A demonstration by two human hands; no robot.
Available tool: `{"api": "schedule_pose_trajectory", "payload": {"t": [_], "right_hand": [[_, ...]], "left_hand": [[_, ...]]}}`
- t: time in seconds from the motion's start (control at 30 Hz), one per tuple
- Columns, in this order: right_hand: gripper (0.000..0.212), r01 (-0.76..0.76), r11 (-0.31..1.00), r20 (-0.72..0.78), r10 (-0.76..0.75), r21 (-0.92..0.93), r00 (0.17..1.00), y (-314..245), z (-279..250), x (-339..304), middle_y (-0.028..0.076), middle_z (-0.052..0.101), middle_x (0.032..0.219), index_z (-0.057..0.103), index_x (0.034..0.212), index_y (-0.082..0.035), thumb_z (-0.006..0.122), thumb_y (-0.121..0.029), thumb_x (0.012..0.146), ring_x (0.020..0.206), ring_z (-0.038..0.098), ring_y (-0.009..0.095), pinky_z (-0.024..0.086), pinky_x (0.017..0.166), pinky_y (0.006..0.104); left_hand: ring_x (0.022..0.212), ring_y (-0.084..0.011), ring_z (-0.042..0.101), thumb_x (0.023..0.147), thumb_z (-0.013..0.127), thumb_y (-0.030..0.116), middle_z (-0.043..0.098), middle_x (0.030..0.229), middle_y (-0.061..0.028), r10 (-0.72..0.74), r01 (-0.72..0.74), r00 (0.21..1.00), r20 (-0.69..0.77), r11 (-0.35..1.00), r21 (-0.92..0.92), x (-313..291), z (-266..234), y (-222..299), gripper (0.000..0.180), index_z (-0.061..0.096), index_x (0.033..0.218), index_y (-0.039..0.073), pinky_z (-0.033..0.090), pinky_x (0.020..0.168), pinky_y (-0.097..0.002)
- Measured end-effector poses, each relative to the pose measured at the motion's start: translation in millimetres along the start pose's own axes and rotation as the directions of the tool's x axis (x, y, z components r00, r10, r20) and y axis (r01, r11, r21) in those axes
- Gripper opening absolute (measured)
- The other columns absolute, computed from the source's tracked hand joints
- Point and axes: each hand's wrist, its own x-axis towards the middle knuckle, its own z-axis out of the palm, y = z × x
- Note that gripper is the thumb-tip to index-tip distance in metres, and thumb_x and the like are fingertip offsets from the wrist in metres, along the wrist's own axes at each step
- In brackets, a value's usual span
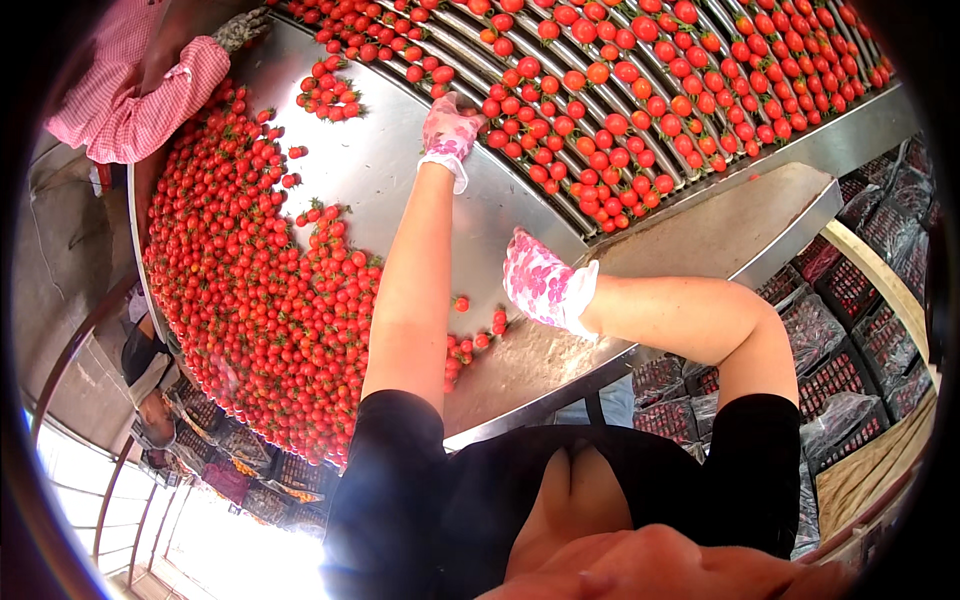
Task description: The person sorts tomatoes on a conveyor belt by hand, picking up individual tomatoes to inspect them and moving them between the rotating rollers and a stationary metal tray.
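My left hand, in a white glove with pink flowers, reaches to the edge where the metal table meets the roller conveyor. Its fingers are curled beside red cherry tomatoes on the rollers; whatever they hold is hidden. Over the bare metal nearer to me hovers my right hand, in a matching glove, its fingers bent inward and their contents out of sight. A large heap of cherry tomatoes with green stems covers the left part of the table. A few loose ones lie near my left forearm.
At the upper left a co-worker's pink checked sleeve and gloved hand reach over the table. A metal chute runs along the conveyor's near side. Stacked dark crates, some with clear plastic, stand at the right.
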Motion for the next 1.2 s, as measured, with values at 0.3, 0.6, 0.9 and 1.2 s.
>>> {"api": "schedule_pose_trajectory", "payload": {"t": [0.3,0.6,0.9,1.2], "right_hand": [[0.056,-0.101,0.521,-0.226,0.527,0.848,0.819,28.7,-59.7,53.8,0.017,0.053,0.131,0.046,0.138,-0.001,0.061,-0.030,0.093,0.116,0.056,0.026,0.044,0.100,0.0391],[0.035,0.201,-0.613,0.274,0.590,0.764,0.759,45.5,-115.5,59.3,0.002,0.062,0.111,0.059,0.125,-0.005,0.061,-0.019,0.093,0.096,0.057,0.012,0.047,0.088,0.0276],[0.017,0.458,0.050,-0.452,0.281,0.888,0.847,9.4,-106.6,57.2,0.011,0.065,0.103,0.068,0.102,-0.003,0.060,0.001,0.087,0.101,0.065,0.027,0.052,0.090,0.0367],[0.019,0.364,-0.031,-0.341,0.286,0.931,0.896,20.5,-105.3,52.8,0.010,0.065,0.103,0.069,0.104,-0.003,0.059,0.000,0.088,0.097,0.065,0.023,0.051,0.089,0.0328]], "left_hand": [[0.076,-0.0133,0.060,0.084,0.072,0.010,0.066,0.092,-0.0103,-0.103,-0.037,0.984,-0.147,0.685,-0.728,-79.0,-42.8,-5.2,0.028,0.061,0.107,-0.002,0.049,0.069,-0.0253],[0.098,-0.0195,0.060,0.097,0.053,0.010,0.064,0.105,-0.0157,0.322,-0.539,0.835,-0.447,0.646,-0.541,-174.4,-46.0,6.3,0.012,0.060,0.098,0.001,0.050,0.081,-0.0321],[0.109,-0.0306,0.061,0.088,0.061,0.015,0.058,0.129,-0.0100,0.736,-0.747,0.664,0.133,0.642,0.174,-101.6,66.3,71.0,0.034,0.062,0.122,0.012,0.049,0.095,-0.0421],[0.084,-0.0311,0.067,0.083,0.066,0.019,0.065,0.097,-0.0095,0.583,-0.581,0.812,0.029,0.803,0.133,-101.2,90.0,61.7,0.019,0.066,0.102,0.014,0.054,0.070,-0.0402]]}}
